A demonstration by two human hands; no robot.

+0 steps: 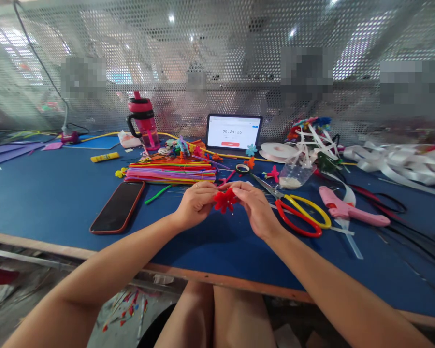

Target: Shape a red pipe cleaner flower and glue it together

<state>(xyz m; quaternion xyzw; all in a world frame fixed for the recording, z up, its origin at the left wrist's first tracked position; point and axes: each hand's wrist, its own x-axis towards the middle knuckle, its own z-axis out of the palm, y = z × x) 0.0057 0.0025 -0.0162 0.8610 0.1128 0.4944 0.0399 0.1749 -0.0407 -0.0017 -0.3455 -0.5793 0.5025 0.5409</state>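
A red fuzzy pipe-cleaner flower (224,201) is held just above the blue table, between both hands. My left hand (195,203) pinches its left edge with curled fingers. On the other side, my right hand (253,205) grips the flower's upper right edge between thumb and fingers. Behind the hands lies a bundle of coloured pipe cleaners (170,173). Scissors with red and yellow handles (300,212) rest partly opened to the right of my right hand. A short green pipe cleaner (158,194) lies left of my left hand.
A phone (118,208) lies at left, with a yellow tube (105,157) behind it. At right are a pink glue gun (351,208) and white ribbon (380,159). A pink bottle (145,123) and a tablet (234,131) showing a timer stand at the back, before a perforated metal screen (239,63).
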